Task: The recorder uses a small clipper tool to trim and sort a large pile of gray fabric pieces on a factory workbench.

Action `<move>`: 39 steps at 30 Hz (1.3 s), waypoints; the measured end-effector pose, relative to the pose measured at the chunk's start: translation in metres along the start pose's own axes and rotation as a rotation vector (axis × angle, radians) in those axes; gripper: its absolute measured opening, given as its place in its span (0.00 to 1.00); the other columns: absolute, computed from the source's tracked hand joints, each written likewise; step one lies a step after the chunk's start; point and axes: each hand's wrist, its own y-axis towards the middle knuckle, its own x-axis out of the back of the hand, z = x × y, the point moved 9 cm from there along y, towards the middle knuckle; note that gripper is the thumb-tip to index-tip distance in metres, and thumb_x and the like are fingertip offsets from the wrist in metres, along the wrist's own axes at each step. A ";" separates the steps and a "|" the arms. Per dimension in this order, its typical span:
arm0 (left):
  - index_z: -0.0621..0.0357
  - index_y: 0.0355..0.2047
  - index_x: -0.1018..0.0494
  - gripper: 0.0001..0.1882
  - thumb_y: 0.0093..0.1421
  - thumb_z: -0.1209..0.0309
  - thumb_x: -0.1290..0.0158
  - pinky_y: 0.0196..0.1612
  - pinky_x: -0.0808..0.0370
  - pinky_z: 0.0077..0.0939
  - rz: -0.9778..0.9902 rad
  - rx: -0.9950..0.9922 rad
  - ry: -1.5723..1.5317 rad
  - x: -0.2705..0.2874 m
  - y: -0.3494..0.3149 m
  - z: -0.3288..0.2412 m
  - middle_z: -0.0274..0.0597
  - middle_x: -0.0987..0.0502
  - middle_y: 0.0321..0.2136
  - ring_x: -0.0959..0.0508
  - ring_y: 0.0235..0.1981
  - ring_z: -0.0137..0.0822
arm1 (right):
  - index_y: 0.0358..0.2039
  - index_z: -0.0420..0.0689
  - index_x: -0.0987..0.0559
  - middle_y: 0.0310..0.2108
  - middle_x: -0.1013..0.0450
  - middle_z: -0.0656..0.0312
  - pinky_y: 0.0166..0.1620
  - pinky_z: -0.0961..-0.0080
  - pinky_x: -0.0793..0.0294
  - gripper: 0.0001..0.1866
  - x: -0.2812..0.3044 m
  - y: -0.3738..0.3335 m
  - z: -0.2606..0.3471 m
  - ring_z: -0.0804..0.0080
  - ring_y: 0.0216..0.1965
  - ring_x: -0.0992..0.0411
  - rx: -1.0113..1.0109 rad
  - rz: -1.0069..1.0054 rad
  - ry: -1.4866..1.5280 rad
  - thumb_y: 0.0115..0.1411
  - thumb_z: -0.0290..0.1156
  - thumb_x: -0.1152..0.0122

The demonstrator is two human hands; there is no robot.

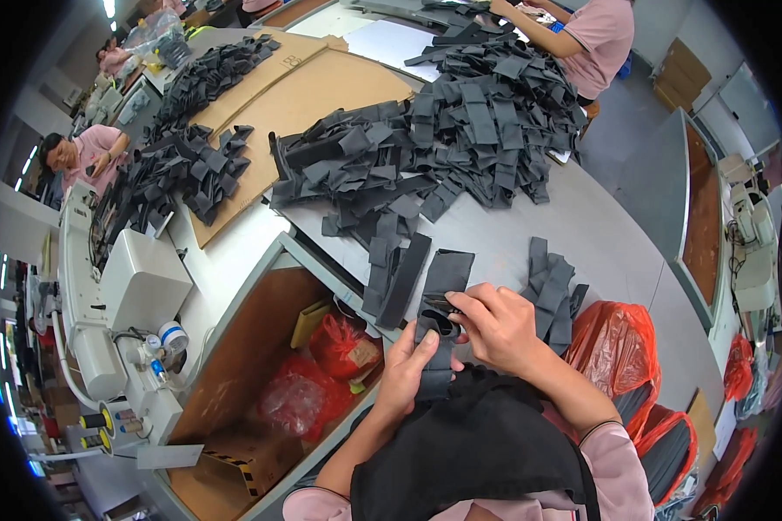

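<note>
A dark grey fabric strip is folded into a loop in front of my body. My left hand is closed on it, the thumb pressed along its side. My right hand is pinched at the strip's upper end; a small dark object shows at its fingertips, too small to name. Just beyond my hands, a flat fabric piece lies on the table. Beside it on the left is a long dark strip. More loose strips lie to the right of my right hand.
A large heap of grey fabric pieces covers the far table. Left are another heap, brown board and a white sewing machine. An open wooden bin holds red bags. Red plastic bags stand right. Co-workers sit beyond.
</note>
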 end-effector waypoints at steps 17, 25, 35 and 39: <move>0.62 0.46 0.38 0.15 0.64 0.65 0.57 0.27 0.25 0.23 -0.002 0.031 0.070 0.005 0.004 0.010 0.44 0.26 0.32 0.23 0.24 0.31 | 0.35 0.42 0.25 0.25 0.33 0.63 0.21 0.76 0.34 0.15 -0.012 -0.016 -0.012 0.71 0.17 0.32 -0.151 -0.002 0.004 0.45 0.27 0.36; 0.62 0.47 0.38 0.15 0.64 0.65 0.58 0.26 0.25 0.22 0.048 0.041 0.075 -0.002 0.000 0.012 0.46 0.25 0.34 0.24 0.24 0.30 | 0.35 0.42 0.25 0.24 0.33 0.62 0.23 0.77 0.33 0.14 -0.006 -0.021 -0.016 0.67 0.20 0.32 -0.214 0.010 0.072 0.45 0.24 0.37; 0.57 0.47 0.39 0.17 0.65 0.60 0.62 0.33 0.25 0.27 -0.024 0.053 -0.170 0.023 0.013 0.008 0.49 0.26 0.39 0.24 0.31 0.32 | 0.34 0.39 0.24 0.23 0.35 0.60 0.28 0.78 0.34 0.10 -0.003 -0.041 -0.041 0.72 0.24 0.35 -0.472 0.033 0.422 0.48 0.21 0.41; 0.57 0.47 0.39 0.16 0.65 0.59 0.62 0.36 0.25 0.28 -0.032 0.024 -0.251 0.023 0.017 0.004 0.49 0.27 0.40 0.24 0.33 0.33 | 0.34 0.41 0.24 0.24 0.34 0.61 0.28 0.75 0.33 0.12 -0.009 -0.045 -0.021 0.67 0.22 0.33 -0.392 0.094 0.366 0.46 0.23 0.38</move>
